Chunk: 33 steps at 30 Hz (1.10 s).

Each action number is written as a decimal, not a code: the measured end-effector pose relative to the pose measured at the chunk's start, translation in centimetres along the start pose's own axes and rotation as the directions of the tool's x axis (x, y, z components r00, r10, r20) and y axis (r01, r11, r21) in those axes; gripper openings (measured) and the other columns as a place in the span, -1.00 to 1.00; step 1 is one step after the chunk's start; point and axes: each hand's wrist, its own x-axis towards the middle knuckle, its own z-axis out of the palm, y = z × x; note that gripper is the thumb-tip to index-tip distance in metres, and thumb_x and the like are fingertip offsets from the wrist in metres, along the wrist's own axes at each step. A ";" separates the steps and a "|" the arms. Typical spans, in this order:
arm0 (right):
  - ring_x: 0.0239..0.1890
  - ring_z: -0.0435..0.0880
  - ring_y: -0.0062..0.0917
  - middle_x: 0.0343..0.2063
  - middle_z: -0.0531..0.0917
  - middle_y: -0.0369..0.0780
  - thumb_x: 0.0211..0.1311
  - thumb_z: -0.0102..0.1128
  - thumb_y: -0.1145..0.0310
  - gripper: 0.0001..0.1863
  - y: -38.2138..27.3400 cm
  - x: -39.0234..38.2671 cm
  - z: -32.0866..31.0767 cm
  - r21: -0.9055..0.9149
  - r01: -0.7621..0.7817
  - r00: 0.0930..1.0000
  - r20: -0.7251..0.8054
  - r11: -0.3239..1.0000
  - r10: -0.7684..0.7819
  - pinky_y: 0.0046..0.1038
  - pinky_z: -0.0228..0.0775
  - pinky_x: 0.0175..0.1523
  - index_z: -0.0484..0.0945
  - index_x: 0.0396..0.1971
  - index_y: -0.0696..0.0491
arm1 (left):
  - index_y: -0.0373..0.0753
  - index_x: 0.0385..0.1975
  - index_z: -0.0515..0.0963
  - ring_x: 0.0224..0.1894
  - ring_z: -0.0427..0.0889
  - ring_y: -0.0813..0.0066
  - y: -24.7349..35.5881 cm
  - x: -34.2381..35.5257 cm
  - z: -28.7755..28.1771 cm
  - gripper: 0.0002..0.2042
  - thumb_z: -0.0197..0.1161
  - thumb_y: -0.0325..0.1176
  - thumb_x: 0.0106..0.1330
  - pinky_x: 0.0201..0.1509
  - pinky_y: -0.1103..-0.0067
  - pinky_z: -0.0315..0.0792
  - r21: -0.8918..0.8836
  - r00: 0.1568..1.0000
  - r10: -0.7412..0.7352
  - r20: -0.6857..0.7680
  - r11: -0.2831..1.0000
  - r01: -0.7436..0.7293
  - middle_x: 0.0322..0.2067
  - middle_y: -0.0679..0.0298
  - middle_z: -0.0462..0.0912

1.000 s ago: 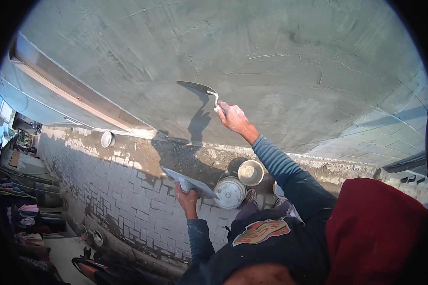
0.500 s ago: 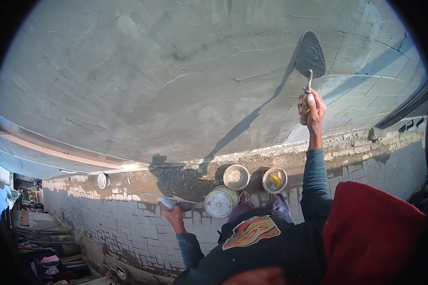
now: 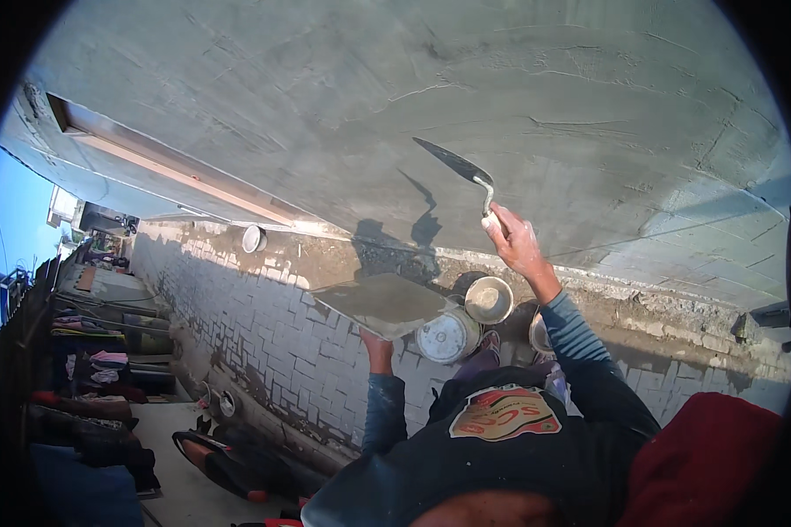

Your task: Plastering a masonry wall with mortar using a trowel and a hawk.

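Note:
My right hand (image 3: 520,241) is closed around the handle of a pointed masonry trowel (image 3: 453,162). Its blade, seen nearly edge-on, points up and left, in front of a wall (image 3: 325,105) coated in grey plaster; a gap between blade and wall cannot be judged for sure. Lower down, my left hand (image 3: 378,351) holds a flat plasterer's hawk (image 3: 387,303) from beneath, and the fingers are mostly hidden by the board. Grey, wet-looking mortar residue covers the hawk's top face.
By my feet stand a pale round bucket (image 3: 444,338), a tub (image 3: 489,300) and a partly hidden container (image 3: 538,332). A small white pail (image 3: 254,238) sits near the wall base. Paving (image 3: 264,351) runs alongside, with hung clothes (image 3: 110,364) at the left.
The trowel has come down and left from the upper right of the wall, its blade turning edge-on. The hawk has risen and now shows its top face. The view has turned left.

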 end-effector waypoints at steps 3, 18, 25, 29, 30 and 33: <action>-0.20 0.66 -0.02 -0.19 0.67 0.01 0.35 0.13 0.07 -0.54 -1.1 3.6 9.1 -0.052 -0.044 0.981 0.187 0.998 0.053 -0.14 0.49 -0.11 0.52 0.09 0.08 | -0.31 0.21 0.30 0.04 0.54 0.38 -0.7 -2.0 -2.4 -0.57 0.15 -0.35 0.39 0.08 0.46 0.53 -0.136 0.984 -0.146 -0.104 0.982 0.131 0.07 0.18 0.49; -0.33 0.69 -0.36 -0.29 0.70 -0.02 0.29 0.27 0.23 -0.56 2.7 4.8 1.8 0.239 -0.080 0.988 -0.108 0.968 0.109 -0.42 0.49 -0.19 0.56 0.01 0.28 | -0.28 0.21 0.29 0.02 0.54 0.34 2.7 -4.7 -8.4 -0.59 0.08 -0.28 0.44 0.05 0.38 0.55 0.218 0.960 -0.163 -0.226 0.952 0.213 0.08 0.14 0.48; -0.61 0.42 -0.70 -0.55 0.51 -0.33 0.35 0.21 0.26 -0.58 5.8 -2.2 -24.6 0.378 0.004 0.940 -0.318 0.926 0.126 -0.61 0.25 -0.52 0.56 0.05 0.26 | -0.39 0.21 0.26 -0.04 0.56 0.40 3.6 -0.7 -0.9 -0.45 0.31 -0.42 0.26 -0.01 0.46 0.54 0.096 0.992 -0.112 0.051 0.990 0.106 0.05 0.13 0.50; -0.57 0.44 -0.71 -0.52 0.56 -0.30 0.27 0.33 0.29 -0.53 6.2 -6.8 -34.2 0.282 -0.030 0.850 -0.498 0.959 0.173 -0.63 0.28 -0.49 0.55 0.10 0.24 | -0.38 0.28 0.20 0.07 0.49 0.41 0.1 1.4 4.1 -0.38 0.32 -0.46 0.24 0.10 0.50 0.48 0.142 0.990 -0.061 0.126 0.989 0.043 0.12 0.12 0.44; -0.56 0.44 -0.72 -0.51 0.56 -0.30 0.26 0.36 0.30 -0.51 5.5 -7.7 -34.8 0.242 -0.033 0.821 -0.547 0.970 0.164 -0.64 0.28 -0.48 0.55 0.11 0.25 | -0.37 0.29 0.20 0.10 0.47 0.40 0.1 1.9 4.8 -0.37 0.33 -0.47 0.23 0.14 0.50 0.46 0.218 0.980 0.037 0.195 0.973 -0.080 0.13 0.12 0.43; -0.51 0.43 -0.73 -0.49 0.56 -0.32 0.26 0.36 0.28 -0.49 3.2 -8.9 -33.2 -0.074 -0.121 0.836 -0.545 0.990 0.061 -0.66 0.28 -0.44 0.54 0.09 0.30 | -0.36 0.29 0.20 0.11 0.46 0.40 1.6 1.5 7.9 -0.36 0.33 -0.46 0.23 0.16 0.49 0.44 0.031 0.978 -0.010 0.207 1.000 0.004 0.13 0.12 0.43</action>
